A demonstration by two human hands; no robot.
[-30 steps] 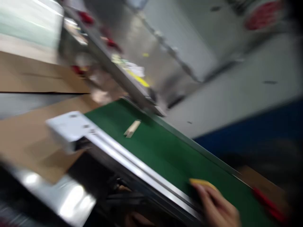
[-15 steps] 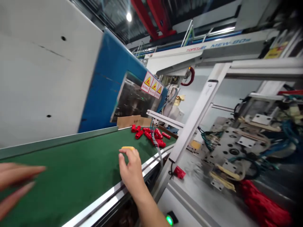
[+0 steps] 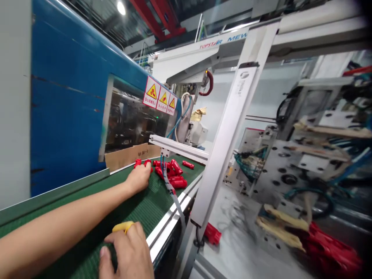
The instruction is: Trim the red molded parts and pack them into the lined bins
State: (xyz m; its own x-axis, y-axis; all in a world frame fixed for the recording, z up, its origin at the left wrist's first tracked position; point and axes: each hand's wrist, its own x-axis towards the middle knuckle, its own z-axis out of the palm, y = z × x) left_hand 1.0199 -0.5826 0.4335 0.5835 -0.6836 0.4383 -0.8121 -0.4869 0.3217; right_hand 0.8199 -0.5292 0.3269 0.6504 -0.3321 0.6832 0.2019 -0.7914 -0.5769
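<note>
While RH (image 3: 131, 250) holds obj (image 3: 121, 226) (yellow), LH (image 3: 138, 178) touches pc (image 3: 147, 161).

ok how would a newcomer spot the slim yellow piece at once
Find the long green conveyor belt alongside the big blue machine housing. Over the belt's nearer part, low in the picture, the person's right hand holds the slim yellow piece, partly covered. Its yellow sets it apart from the red cylindrical parts farther along.
</note>
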